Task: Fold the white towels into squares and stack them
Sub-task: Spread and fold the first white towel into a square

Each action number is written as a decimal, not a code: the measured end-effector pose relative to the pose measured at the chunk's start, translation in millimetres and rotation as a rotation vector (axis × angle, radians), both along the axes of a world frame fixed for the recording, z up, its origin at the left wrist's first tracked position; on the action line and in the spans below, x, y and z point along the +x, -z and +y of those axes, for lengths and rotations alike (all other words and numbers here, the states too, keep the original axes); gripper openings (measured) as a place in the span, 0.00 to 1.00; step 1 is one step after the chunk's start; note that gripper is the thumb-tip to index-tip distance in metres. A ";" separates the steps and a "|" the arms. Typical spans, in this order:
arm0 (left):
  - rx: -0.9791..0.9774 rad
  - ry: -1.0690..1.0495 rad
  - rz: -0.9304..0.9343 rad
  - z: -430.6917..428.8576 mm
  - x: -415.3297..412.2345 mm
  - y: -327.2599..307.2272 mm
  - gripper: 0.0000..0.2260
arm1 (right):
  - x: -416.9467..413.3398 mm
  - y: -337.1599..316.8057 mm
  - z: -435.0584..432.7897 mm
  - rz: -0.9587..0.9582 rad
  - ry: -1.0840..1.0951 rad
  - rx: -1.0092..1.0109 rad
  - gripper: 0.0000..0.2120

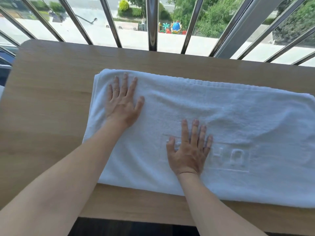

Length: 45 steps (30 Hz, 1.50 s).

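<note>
**Both hands flat on the folded towel**

Both hands lie released, palms down, fingers straight and spread, gripping nothing. Left hand (pixel 121 103) presses near the towel's far left corner; a thin ring (pixel 116 90) shows on one finger. Right hand (pixel 189 150) presses nearer the person, about mid-length, partly covering the woven lettering (pixel 237 155); the letters cannot be read in full.

White towel (pixel 238 116): a long band lying across the wooden table (pixel 47 86), running from left of centre out to the right edge of view. Layered edges are visible at its left end, so it is folded at least once. Shallow creases on the right half. Its near edge lies close to the table's near edge.

Surface: light wood grain, rounded far left corner, bare wood to the left of the towel.

Room: the table stands right against a window with slanted metal bars (pixel 152 23). Outside, far below: pale pavement, green shrubs and trees, and a colourful playground (pixel 172 28). Dark floor (pixel 136 227) shows under the table's near edge.
</note>
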<state>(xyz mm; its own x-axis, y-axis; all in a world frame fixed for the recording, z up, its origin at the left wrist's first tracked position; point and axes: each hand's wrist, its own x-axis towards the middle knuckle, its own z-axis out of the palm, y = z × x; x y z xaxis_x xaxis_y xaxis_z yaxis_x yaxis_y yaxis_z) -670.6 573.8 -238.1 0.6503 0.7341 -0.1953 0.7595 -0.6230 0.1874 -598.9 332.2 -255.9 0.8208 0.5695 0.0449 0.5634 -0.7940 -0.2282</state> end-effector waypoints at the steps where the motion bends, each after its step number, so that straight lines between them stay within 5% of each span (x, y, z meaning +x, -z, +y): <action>1: 0.000 0.020 -0.015 -16.3 0.4 0.6 0.33 | -0.2 -0.3 0.2 -0.004 0.000 0.002 0.34; 6: 0.030 0.361 -0.084 -86.9 -17.9 4.6 0.31 | 0.0 -1.1 -1.0 -0.027 0.008 0.013 0.33; 12: 0.004 -0.080 -0.006 23.3 -27.8 3.7 0.34 | -1.4 -3.9 2.0 0.020 0.007 -0.026 0.33; 16: -0.020 -0.121 -0.018 11.2 -24.5 -0.4 0.37 | 0.1 -7.6 0.4 0.057 0.010 -0.028 0.33; 22: -0.032 0.208 -0.065 -136.5 -63.6 2.3 0.34 | 3.3 -7.8 2.9 0.075 -0.004 -0.052 0.33; 26: -0.006 0.323 -0.040 -156.8 -100.4 4.7 0.31 | 0.8 -8.1 0.8 0.095 0.013 -0.037 0.33; 33: -0.024 -0.112 0.022 -99.8 -153.0 2.0 0.33 | -3.2 -6.6 -1.5 0.096 0.007 -0.014 0.32; 37: -0.015 -0.189 0.075 -107.9 -137.7 3.7 0.33 | -6.5 -5.6 -2.4 0.085 0.000 -0.067 0.31; 45: 0.029 0.443 -0.053 -110.2 -43.2 0.6 0.27 | -11.8 -9.6 -1.2 0.076 0.045 0.064 0.33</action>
